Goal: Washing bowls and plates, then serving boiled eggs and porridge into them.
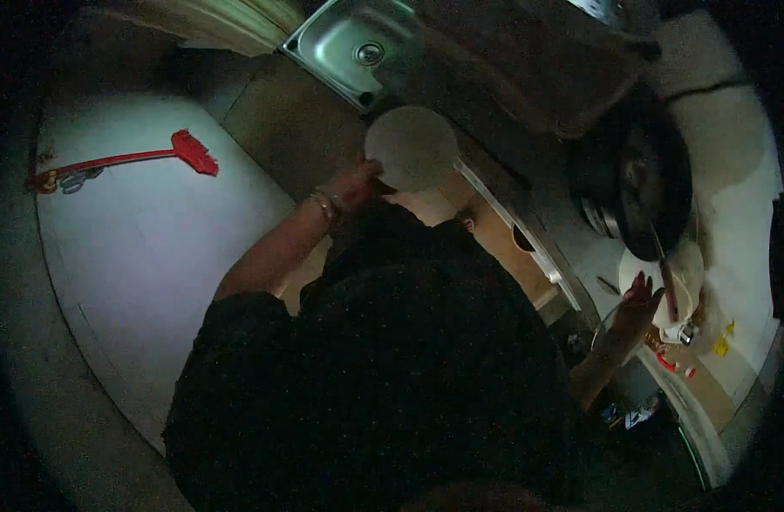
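Note:
My left hand [364, 186] grips the near left edge of a pale round plate [412, 147], held in front of my body beside the counter edge. At the right, my right hand [638, 300] is stretched out with its fingers apart. It is beside the brownish handle [667, 286] of a utensil that leans in a dark wok [638, 183]; whether the fingertips touch the handle I cannot tell. Beneath that handle sits a white round container [689, 264]. The wok's contents are too dim to make out.
A steel sink [345, 51] is set at the far end of the counter. Below the counter edge is an open drawer or cabinet [499, 239]. A red broom [194, 154] lies on the pale floor to the left. Small red items [667, 363] and a yellow scrap [725, 340] lie at the right.

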`<state>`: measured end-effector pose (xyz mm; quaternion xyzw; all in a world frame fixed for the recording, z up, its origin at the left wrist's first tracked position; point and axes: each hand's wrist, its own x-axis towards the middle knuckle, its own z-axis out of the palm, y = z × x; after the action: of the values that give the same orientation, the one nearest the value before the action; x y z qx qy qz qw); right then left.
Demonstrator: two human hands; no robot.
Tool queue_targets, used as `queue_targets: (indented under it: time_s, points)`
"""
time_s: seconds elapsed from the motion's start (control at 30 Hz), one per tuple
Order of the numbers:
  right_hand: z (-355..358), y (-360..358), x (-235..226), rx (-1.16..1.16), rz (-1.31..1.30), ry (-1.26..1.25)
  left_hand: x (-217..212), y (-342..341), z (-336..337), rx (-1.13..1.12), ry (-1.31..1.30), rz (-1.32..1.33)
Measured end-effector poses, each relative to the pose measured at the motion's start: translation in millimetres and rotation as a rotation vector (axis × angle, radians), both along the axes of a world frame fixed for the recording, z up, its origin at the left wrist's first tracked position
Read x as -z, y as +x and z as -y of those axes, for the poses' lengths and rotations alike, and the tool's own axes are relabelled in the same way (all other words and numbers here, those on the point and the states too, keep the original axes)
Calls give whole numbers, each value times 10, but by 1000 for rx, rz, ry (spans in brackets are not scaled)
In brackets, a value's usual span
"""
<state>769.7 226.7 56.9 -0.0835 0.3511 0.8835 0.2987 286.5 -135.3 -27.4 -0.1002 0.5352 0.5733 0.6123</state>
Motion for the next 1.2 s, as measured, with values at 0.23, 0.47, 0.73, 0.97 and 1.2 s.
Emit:
queue_targets:
  time_s: [0.23,0.47,0.73,0.97,1.2]
  points:
    - [1788,-2584,-137,-673,931,1748,94,-1874,613,-189,-122,-520]
    - [2538,-5221,44,-1171,1042,1653,-245,-3116,627,-107,-62,-651]
    - [2438,-6458,891,-915,699,1236,-275,-3468,420,-214,-95,-700]
    - [2384,-7132,1533,-823,537,1317,-34,-3839,178,42,-98,-412]
    - [2232,-7768,1862,-671,1030,869,570,-5594,-746,527,-258,-637]
